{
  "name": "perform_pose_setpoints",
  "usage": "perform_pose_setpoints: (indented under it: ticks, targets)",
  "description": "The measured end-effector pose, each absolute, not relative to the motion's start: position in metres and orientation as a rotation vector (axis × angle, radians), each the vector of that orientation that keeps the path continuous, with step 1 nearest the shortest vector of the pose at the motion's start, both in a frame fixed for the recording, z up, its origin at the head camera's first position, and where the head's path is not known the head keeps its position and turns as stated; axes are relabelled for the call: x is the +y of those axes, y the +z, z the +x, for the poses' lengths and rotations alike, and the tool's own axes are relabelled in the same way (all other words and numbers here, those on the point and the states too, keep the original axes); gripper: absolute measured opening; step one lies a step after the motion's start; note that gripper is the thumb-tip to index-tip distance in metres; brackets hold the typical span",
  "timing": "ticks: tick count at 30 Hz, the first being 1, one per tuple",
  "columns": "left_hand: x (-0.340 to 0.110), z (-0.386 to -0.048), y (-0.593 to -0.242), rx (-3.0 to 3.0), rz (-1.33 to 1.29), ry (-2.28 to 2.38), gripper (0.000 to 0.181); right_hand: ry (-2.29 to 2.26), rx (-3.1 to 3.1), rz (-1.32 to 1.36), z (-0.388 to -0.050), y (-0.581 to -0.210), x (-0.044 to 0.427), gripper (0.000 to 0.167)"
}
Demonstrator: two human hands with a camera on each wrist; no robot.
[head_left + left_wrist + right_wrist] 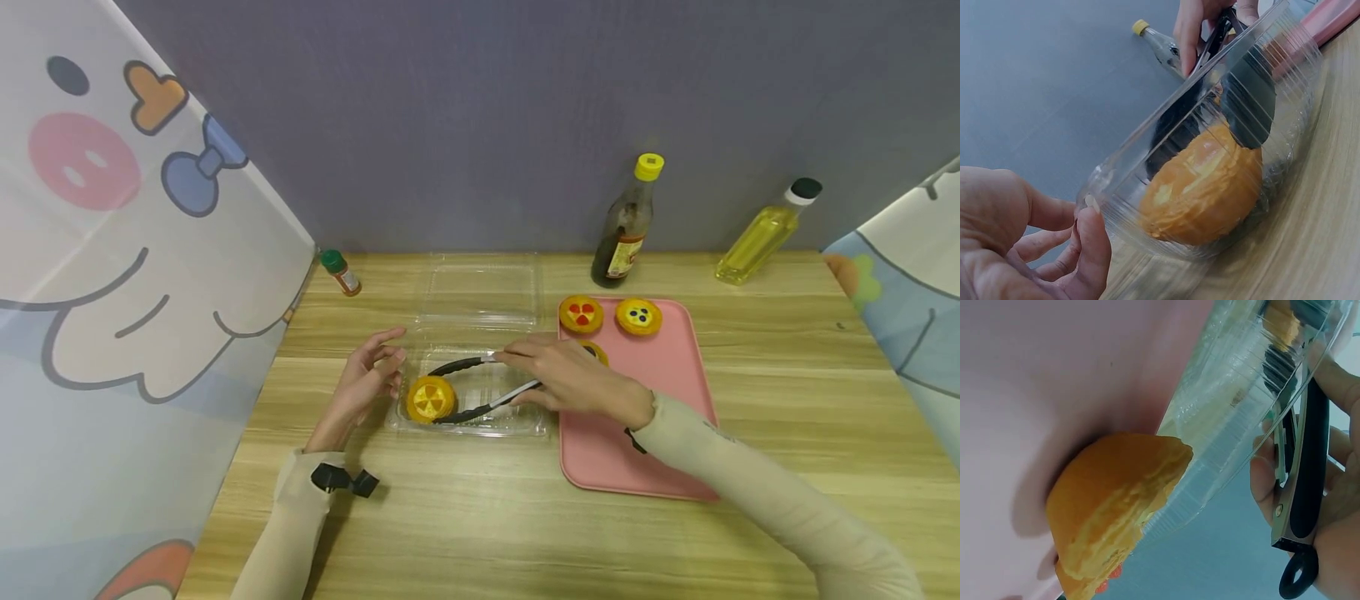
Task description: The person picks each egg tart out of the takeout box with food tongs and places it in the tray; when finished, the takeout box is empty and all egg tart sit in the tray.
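Observation:
My right hand (577,377) grips black-and-silver tongs (463,415) over a clear plastic container (480,432). The tongs' black tips stand apart, on either side of a round egg tart (431,400) with yellow wedge-shaped topping. This tart sits in the container's left end. In the left wrist view, one tip (1249,103) touches the tart's edge, or nearly so. My left hand (1054,231) pinches the container's left rim between thumb and finger. The container's lid (480,287) lies folded back behind it.
A pink tray (637,462) at right holds a red-topped tart (581,314), a blueberry-dotted tart (639,317) and another tart (596,350) partly behind my right hand. Along the back stand a spice jar (341,273), a dark sauce bottle (622,237) and an oil bottle (761,237).

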State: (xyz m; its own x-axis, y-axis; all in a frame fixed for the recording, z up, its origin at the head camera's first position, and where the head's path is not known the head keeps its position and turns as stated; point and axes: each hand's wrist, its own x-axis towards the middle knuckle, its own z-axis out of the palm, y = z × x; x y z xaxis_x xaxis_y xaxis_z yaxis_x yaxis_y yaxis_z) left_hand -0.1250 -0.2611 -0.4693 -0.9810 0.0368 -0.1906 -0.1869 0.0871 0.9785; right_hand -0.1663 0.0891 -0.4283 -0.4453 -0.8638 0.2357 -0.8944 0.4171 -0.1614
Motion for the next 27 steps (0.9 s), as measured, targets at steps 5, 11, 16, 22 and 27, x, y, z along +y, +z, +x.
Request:
perform_pose_setpoints:
  ticks: [5, 11, 16, 22, 27]
  targets:
    - [-0.261, -0.125, -0.469, 2.179, -0.156, 2.010, 0.050, 0.409, -2.566, 1.530, -0.163, -0.429, 0.093, 0.069]
    - [-0.262, -0.126, -0.467, 2.190, -0.148, 2.003, 0.049, 0.373, -2.617, 1.428, -0.163, -0.425, 0.102, 0.071]
    - [-0.263, -0.127, -0.466, 2.202, -0.157, 1.984, 0.048, 0.372, -2.637, 1.431, -0.164, -0.422, 0.105, 0.073]
    - [-0.262, -0.126, -0.468, 2.191, -0.167, 1.989, 0.048, 0.390, -2.629, 1.432, -0.164, -0.423, 0.103, 0.076]
    - [-0.262, -0.126, -0.470, 2.187, -0.170, 1.996, 0.048, 0.373, -2.611, 1.432, -0.163, -0.423, 0.098, 0.075]
